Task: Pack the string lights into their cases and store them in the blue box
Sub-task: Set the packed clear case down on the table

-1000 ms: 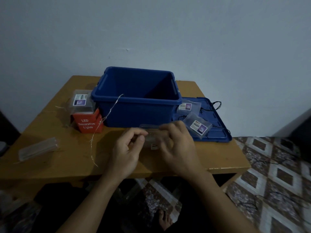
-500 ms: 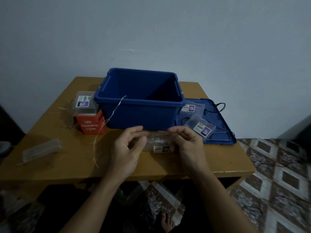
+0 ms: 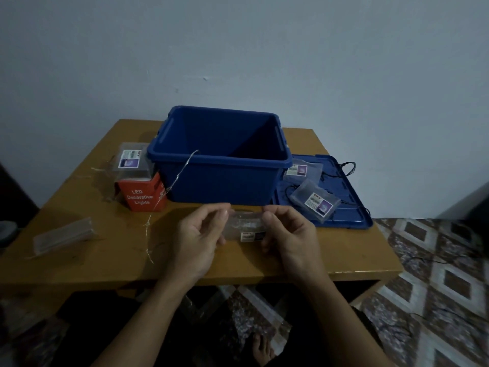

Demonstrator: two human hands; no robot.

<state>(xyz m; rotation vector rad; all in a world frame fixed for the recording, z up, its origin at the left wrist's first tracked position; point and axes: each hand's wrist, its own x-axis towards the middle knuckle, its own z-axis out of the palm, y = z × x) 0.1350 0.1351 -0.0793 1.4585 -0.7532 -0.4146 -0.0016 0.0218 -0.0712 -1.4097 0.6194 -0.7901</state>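
Wooden tabletop (image 3: 79, 266) against a pale wall carries an open blue plastic box (image 3: 222, 178). Just before it, left hand (image 3: 197, 241) and right hand (image 3: 291, 238) pinch the ends of a clear plastic case (image 3: 246, 227) holding coiled lights, above the table.

And the hands drew apart! The right hand (image 3: 288, 234), which had covered the clear case (image 3: 244, 227), slid out to its right end. The left hand (image 3: 197, 239) shifted to the left end, and the case's label (image 3: 252, 237) came into view between them.
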